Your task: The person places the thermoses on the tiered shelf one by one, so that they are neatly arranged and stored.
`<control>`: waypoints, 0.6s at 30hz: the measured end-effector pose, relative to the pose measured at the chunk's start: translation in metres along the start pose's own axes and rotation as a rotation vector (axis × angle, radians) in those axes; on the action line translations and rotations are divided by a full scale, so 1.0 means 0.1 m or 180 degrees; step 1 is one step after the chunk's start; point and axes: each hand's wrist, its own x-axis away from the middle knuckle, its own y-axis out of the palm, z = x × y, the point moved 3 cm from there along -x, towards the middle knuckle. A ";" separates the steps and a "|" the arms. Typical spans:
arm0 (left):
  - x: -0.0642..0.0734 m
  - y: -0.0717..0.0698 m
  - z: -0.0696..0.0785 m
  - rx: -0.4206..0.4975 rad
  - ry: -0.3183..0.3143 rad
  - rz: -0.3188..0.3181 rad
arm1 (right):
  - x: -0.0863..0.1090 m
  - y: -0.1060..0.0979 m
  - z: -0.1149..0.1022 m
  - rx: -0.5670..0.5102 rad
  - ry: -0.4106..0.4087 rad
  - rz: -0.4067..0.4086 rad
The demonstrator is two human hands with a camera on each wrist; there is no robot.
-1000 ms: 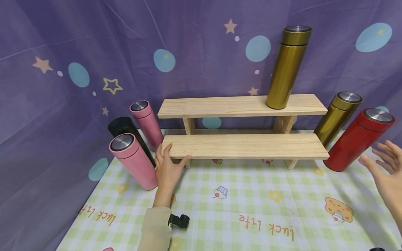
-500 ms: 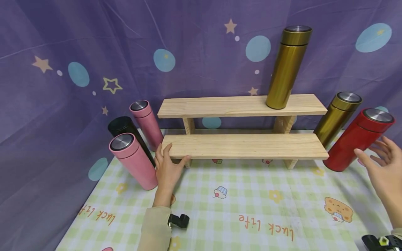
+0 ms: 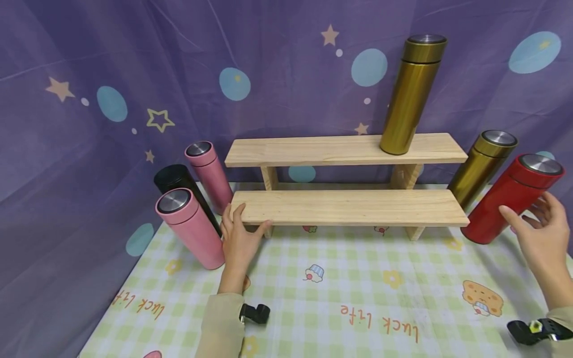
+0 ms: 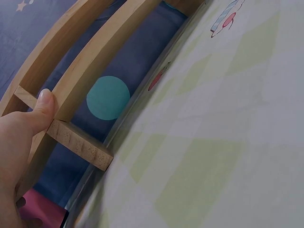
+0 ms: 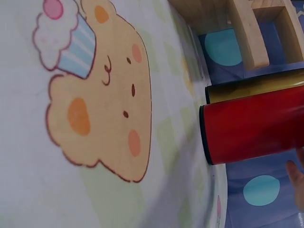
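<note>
A two-tier wooden shelf (image 3: 349, 206) stands mid-table. My left hand (image 3: 239, 243) holds the left end of its lower board, the thumb (image 4: 45, 102) against the front edge. Just left of that hand are a pink thermos (image 3: 192, 231), a black thermos (image 3: 172, 175) and another pink thermos (image 3: 208, 174). On the right, my right hand (image 3: 543, 236) is at a red thermos (image 3: 506, 201), thumb before it and fingers at its far right side, not closed round it. In the right wrist view only some fingers (image 5: 295, 178) show beside the red thermos.
A tall gold thermos (image 3: 409, 99) stands on the upper board, right of centre. Behind the red thermos stands another gold thermos (image 3: 483, 166), close to the shelf's right end. A checked tablecloth (image 3: 358, 288) covers the table, and a purple curtain (image 3: 286, 40) hangs behind.
My right hand has moved left and forward to the red thermos, its thumb now overlapping the thermos in the head view. The left hand has stayed on the shelf.
</note>
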 end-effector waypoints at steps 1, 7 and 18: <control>0.00 0.00 0.00 -0.0001 -0.0010 0.0000 | -0.01 0.01 0.01 0.0000 0.0007 -0.0003; 0.00 0.00 0.01 0.0005 -0.0002 -0.0015 | -0.05 0.04 0.05 -0.0039 0.0039 0.0002; 0.00 0.00 0.01 -0.0005 0.0024 -0.0005 | -0.08 0.10 0.04 -0.0240 -0.0116 0.0057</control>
